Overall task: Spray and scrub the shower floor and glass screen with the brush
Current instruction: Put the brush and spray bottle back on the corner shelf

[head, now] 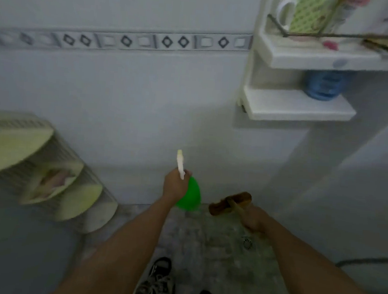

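Note:
My left hand (pixel 175 184) grips the neck of a green spray bottle (pixel 190 196), and its white spray head (pixel 180 163) sticks up toward the tiled wall. My right hand (pixel 253 220) holds the wooden handle of a brown scrubbing brush (pixel 229 203), whose head hangs just above the mottled shower floor (pixel 206 245) near the foot of the wall. The bottle and the brush head sit side by side, a short gap apart. A round drain (pixel 247 242) lies in the floor below my right hand. I cannot make out a glass screen in this blurred view.
A white corner shelf unit (pixel 296 106) at upper right carries a green mug (pixel 310 14) and a blue bottle (pixel 325 84). A pale tiered corner rack (pixel 47 170) stands at the left. My shoes (pixel 156 283) are at the bottom. A dark hose (pixel 365 261) runs at right.

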